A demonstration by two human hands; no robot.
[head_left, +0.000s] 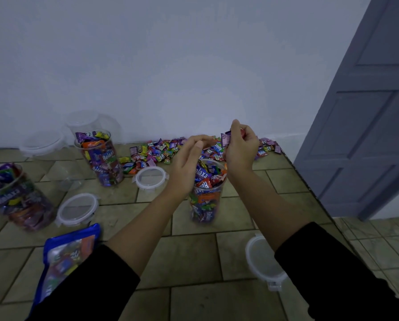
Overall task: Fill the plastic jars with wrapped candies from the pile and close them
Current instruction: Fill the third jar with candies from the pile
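Right hand (pixel 240 147) pinched candies (pixel 226 139) over near-full jar (pixel 205 202); left hand (pixel 189 158) hung loose, seemingly empty. Best dropped low and centred, avoiding spill.

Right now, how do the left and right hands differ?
The left hand is open, fingers loosely curved, holding nothing; the right hand pinches a purple candy. The left hand is lower, at the left rim of the jar; the right hand is higher, over its right side. Both hover over the same lidless, nearly full jar.
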